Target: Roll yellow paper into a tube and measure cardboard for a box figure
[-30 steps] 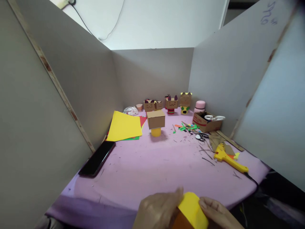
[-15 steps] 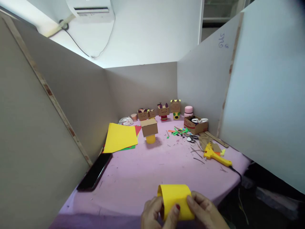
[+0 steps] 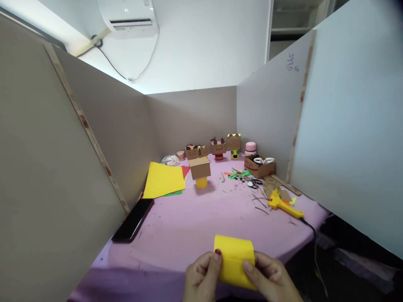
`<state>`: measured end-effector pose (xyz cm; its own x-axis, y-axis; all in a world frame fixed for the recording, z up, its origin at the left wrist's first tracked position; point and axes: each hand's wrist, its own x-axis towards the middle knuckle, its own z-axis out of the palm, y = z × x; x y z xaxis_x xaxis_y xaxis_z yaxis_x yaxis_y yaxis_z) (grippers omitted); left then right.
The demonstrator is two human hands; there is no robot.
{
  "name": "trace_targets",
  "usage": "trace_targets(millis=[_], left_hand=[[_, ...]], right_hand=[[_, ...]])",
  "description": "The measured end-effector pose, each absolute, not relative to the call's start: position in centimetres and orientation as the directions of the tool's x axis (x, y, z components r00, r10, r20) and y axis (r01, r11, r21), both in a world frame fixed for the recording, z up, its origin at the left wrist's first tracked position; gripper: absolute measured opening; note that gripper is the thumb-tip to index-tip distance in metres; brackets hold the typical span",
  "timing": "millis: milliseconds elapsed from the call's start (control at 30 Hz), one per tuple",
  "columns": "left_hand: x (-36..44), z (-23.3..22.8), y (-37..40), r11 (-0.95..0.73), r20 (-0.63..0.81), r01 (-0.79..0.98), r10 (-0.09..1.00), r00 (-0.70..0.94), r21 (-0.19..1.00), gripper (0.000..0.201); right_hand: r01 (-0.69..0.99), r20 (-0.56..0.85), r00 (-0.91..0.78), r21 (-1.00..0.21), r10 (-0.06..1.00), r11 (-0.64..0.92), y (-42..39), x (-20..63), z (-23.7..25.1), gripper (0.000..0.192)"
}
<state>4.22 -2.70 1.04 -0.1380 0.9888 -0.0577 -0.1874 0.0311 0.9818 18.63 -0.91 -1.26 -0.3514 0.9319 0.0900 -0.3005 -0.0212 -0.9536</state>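
A curled piece of yellow paper is held between both hands over the table's front edge. My left hand pinches its left side, thumb on the near face. On the right side, my right hand grips it the same way, with the thumb on the front and the fingers behind. A faint horizontal seam crosses the near face. Farther off stands a cardboard box figure on a yellow paper tube.
A black phone and yellow paper sheets lie left. On the right are a yellow glue gun, paper scraps and a cardboard box holding white-handled scissors. Cardboard cat figures line the back beside a pink bottle.
My left thumb has moved up the left edge of the yellow paper. The paper has turned, so its open left end no longer shows. The view has shifted slightly.
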Motion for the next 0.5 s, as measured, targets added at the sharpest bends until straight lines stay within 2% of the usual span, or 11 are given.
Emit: trace_targets(millis=[200,300,367,433,467,500], left_hand=[[3.9,0.6,-2.6,0.024,-0.041,-0.146,0.993,-0.11,0.989,0.043],[3.7,0.6,-2.5,0.037,-0.051,-0.154,0.995,-0.09,0.987,0.037],[3.4,0.5,-2.4,-0.013,-0.01,-0.112,0.98,-0.197,0.994,0.035],[3.2,0.3,-2.3,-0.119,0.142,0.085,0.913,-0.381,0.989,0.041],[3.3,0.3,-2.2,-0.179,0.266,0.24,0.873,-0.409,0.954,0.043],[3.6,0.2,-2.1,-0.252,0.406,0.402,0.839,-0.362,0.88,0.047]], right_hand=[[-0.407,0.051,-0.35,-0.908,0.935,-0.103,-1.7,18.3,-1.1,0.036],[-0.358,0.07,-0.311,-0.932,0.948,-0.049,-1.3,18.3,-0.5,0.039],[-0.252,0.121,-0.233,-0.966,0.965,0.061,-0.3,18.4,0.0,0.039],[-0.136,0.203,-0.136,-0.973,0.97,0.185,1.3,18.4,0.5,0.038],[-0.098,0.236,-0.098,-0.969,0.967,0.227,2.2,18.3,0.7,0.037],[-0.064,0.267,-0.076,-0.963,0.961,0.263,3.1,18.1,0.8,0.037]])
